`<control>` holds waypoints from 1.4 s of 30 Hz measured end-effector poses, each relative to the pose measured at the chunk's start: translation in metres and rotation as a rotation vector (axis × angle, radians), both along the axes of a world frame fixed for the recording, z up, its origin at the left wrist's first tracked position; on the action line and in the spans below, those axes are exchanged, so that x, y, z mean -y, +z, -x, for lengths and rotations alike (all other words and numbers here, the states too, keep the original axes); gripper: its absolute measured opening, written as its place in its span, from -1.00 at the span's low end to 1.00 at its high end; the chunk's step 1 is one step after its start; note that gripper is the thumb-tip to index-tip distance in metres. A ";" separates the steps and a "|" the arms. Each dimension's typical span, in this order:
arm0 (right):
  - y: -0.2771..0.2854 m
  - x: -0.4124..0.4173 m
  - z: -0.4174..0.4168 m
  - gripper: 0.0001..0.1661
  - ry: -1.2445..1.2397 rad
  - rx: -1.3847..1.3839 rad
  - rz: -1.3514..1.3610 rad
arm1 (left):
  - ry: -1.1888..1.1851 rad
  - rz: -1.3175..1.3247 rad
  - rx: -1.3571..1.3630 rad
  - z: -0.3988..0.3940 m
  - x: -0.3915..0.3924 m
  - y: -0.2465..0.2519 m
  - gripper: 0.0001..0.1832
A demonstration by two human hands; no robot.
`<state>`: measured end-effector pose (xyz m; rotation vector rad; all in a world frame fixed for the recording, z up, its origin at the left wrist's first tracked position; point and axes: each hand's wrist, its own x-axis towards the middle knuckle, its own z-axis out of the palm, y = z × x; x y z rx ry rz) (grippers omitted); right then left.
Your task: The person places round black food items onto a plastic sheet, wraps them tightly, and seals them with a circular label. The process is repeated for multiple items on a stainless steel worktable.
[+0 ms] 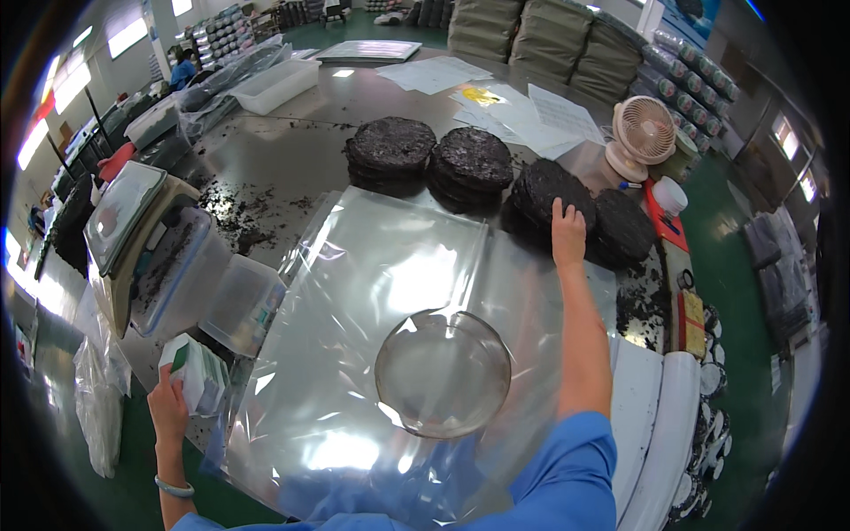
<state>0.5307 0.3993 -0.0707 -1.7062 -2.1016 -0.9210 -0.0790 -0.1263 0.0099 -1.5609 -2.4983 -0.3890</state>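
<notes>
My left hand (169,403) is at the lower left, its fingers on a stack of white and green paper labels (199,375); whether it grips them is unclear. My right hand (569,232) reaches forward, fingertips touching the top of a stack of dark seaweed sheets (548,189). More round dark stacks stand beside it: one at the far left (390,149), one next to that (473,162) and one at the right (622,227). Clear plastic bags (345,292) lie flat before me, with a round transparent ring (443,375) on top.
At left stand a weighing scale (126,219), an open plastic bin (176,265) and a smaller clear box (244,305). Beyond the stacks lie papers (564,119) and a white tray (275,86). A small fan (644,131) stands at the right, near a white cup (669,196). Dark crumbs dot the table.
</notes>
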 end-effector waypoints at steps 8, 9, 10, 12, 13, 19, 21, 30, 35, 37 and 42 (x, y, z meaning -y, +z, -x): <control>0.114 0.254 -0.039 0.03 0.239 -0.161 0.012 | 0.081 -0.095 -0.024 0.013 0.010 -0.036 -0.75; 0.119 0.279 -0.045 0.01 0.246 -0.143 -0.027 | 0.106 -0.082 -0.019 0.016 0.015 -0.034 -0.76; 0.118 0.304 -0.059 0.01 0.211 -0.155 -0.020 | 0.099 -0.078 -0.016 0.018 0.004 -0.032 -0.77; 0.114 0.346 -0.083 0.02 0.151 -0.197 -0.007 | 0.053 -0.093 0.016 0.038 -0.008 -0.035 -0.78; 0.112 0.360 -0.087 0.03 0.113 -0.205 0.016 | 0.030 -0.096 0.032 0.044 -0.014 -0.034 -0.79; 0.060 0.422 -0.091 0.03 -0.008 -0.152 0.092 | -0.037 -0.802 0.234 0.006 -0.013 0.045 -0.71; 0.032 0.439 -0.090 -0.03 -0.026 -0.235 0.318 | -0.173 -0.990 0.367 -0.022 -0.027 0.053 -0.71; 0.043 0.413 -0.101 0.16 -0.045 -0.327 0.558 | -1.156 -0.427 0.414 -0.284 -0.152 0.007 -0.62; 0.041 0.418 -0.102 -0.24 0.024 -0.395 0.482 | -1.115 -0.280 0.547 -0.282 -0.155 -0.056 -0.62; 0.021 0.428 -0.086 -0.32 0.037 -0.358 0.315 | -1.103 -0.277 0.580 -0.283 -0.153 -0.058 -0.61; 0.043 0.433 -0.083 -0.47 0.086 -0.476 0.025 | -1.156 -0.168 0.602 -0.279 -0.157 -0.055 -0.58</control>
